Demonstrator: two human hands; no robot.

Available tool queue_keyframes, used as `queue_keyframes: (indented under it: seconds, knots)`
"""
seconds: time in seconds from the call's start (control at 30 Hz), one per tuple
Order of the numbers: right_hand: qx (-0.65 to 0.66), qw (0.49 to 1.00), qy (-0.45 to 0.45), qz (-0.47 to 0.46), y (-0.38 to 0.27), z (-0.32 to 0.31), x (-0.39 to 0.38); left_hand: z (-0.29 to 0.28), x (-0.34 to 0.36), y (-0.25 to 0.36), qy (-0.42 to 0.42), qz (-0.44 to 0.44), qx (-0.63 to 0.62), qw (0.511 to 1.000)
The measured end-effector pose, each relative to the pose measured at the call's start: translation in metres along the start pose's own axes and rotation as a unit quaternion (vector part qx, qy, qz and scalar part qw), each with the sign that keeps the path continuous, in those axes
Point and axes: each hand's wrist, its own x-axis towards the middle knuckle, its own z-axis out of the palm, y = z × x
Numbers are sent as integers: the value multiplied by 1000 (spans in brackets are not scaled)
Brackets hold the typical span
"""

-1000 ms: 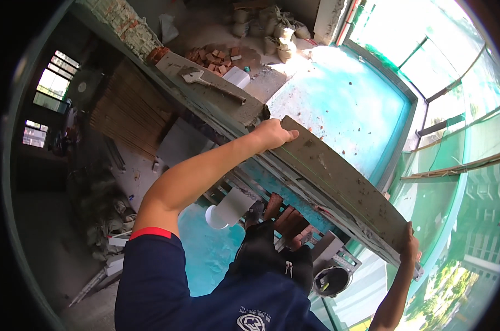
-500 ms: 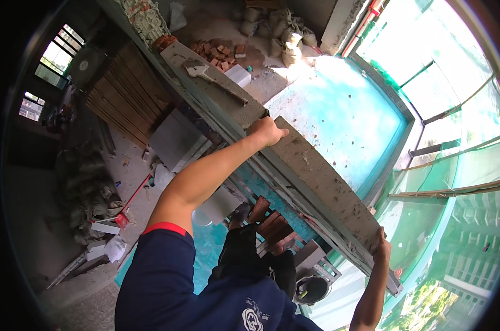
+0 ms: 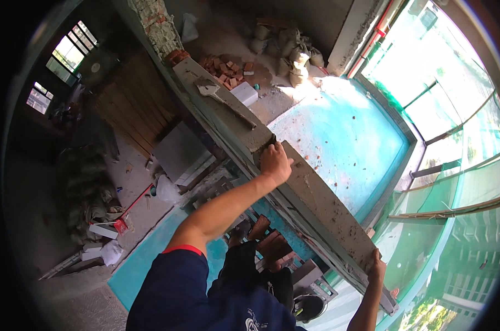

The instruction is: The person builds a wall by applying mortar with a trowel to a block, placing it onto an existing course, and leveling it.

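Note:
A long grey concrete slab (image 3: 328,201) lies along the top of a narrow wall that runs diagonally in front of me. My left hand (image 3: 276,164) grips its near-left end, fingers curled over the edge beside a dark gap. Farther right, my right hand (image 3: 377,266) holds the slab's other end, with the fingers on its outer edge. Left of the gap the wall top (image 3: 236,128) continues. A mortar-caked trowel (image 3: 208,90) rests there, its handle toward my left hand. The undersides of both hands are hidden.
Below me stand stacked bricks (image 3: 273,246) and a black bucket (image 3: 309,307). Beyond the wall are loose bricks (image 3: 226,70), a white block (image 3: 244,94), filled sacks (image 3: 299,66) and a blue-coated floor (image 3: 338,140). Green netting (image 3: 426,231) hangs at right. Wooden boards (image 3: 134,107) lean at left.
The whole view has shifted, so the scene sits lower. My left hand has come slightly toward me at the slab's end. Both hands stay on the slab.

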Motion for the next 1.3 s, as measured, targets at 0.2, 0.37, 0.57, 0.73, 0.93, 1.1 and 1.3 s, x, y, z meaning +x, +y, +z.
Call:
queue_keyframes:
  seconds: [0.2,0.37,0.57,0.73,0.93,1.1,1.3]
  knots:
    - [10,1000,5,-17,19,-6,10,-10,-66,72,-204,354,324,853]
    - [-59,998,4,-14,14,-10,12,40,-32,52,-153,447,330,817]
    - [-3,1000,2,23,5,-3,-4,30,-38,50,-207,433,271,834]
    - [6,999,-24,37,-1,-1,-9,27,-35,48,-217,427,256,840]
    - [-24,998,-19,57,0,-2,0,27,-32,39,-211,427,239,846]
    - [-26,998,-4,61,5,8,-14,22,-33,29,-214,436,228,844]
    - [-40,999,5,28,6,11,-24,13,-31,30,-223,444,238,834]
